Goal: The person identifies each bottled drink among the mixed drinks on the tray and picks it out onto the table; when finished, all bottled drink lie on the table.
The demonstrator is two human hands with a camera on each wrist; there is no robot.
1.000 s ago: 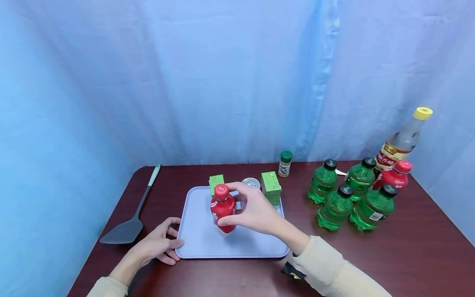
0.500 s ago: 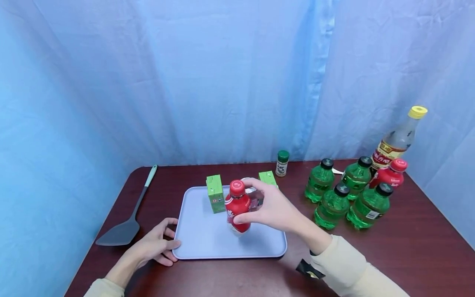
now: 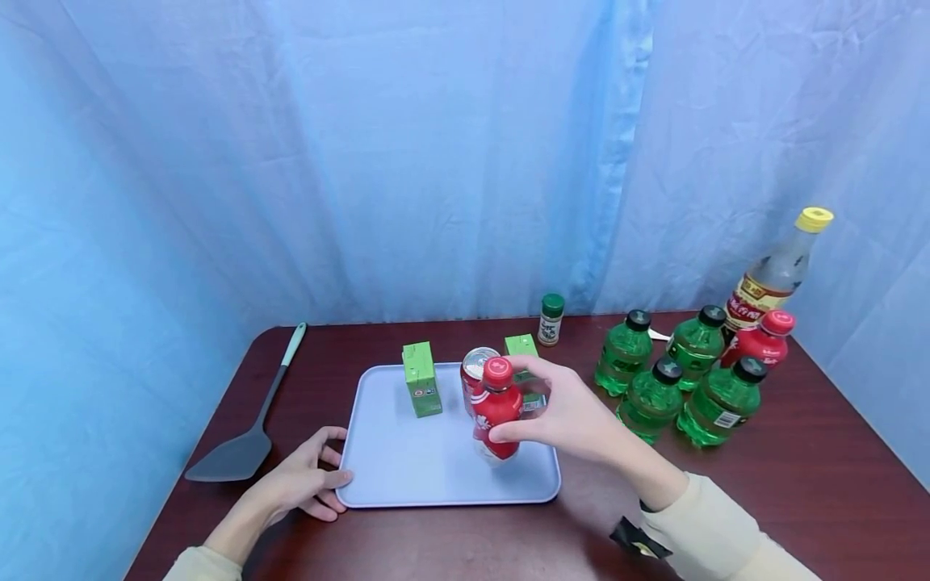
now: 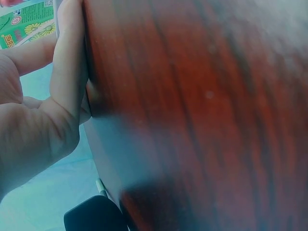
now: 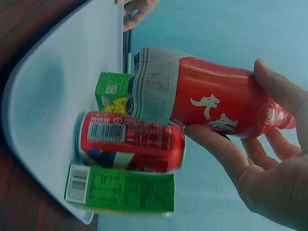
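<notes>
In the head view my right hand (image 3: 577,411) grips a red-capped red drink bottle (image 3: 497,410) by its upper part, upright over the right half of a pale lavender tray (image 3: 407,476). The right wrist view shows a gap between the bottle's base and the tray. Behind it on the tray stand a red soda can (image 5: 132,144) and a green drink carton (image 5: 120,190), partly hidden by bottle and hand. A second green carton (image 3: 422,379) stands at the tray's back left. My left hand (image 3: 294,480) holds the tray's left edge, thumb at the rim.
A dark spatula (image 3: 240,453) with a pale green handle lies at the left. Behind the tray stands a green-capped seasoning jar (image 3: 550,323). Several green bottles (image 3: 654,397), another red bottle (image 3: 763,345) and a yellow-capped glass bottle (image 3: 761,298) crowd the right side of the table.
My right hand has carried the red bottle rightward across the tray, uncovering the left carton and part of the can. The left hand stays at the tray edge; the head view has shifted slightly.
</notes>
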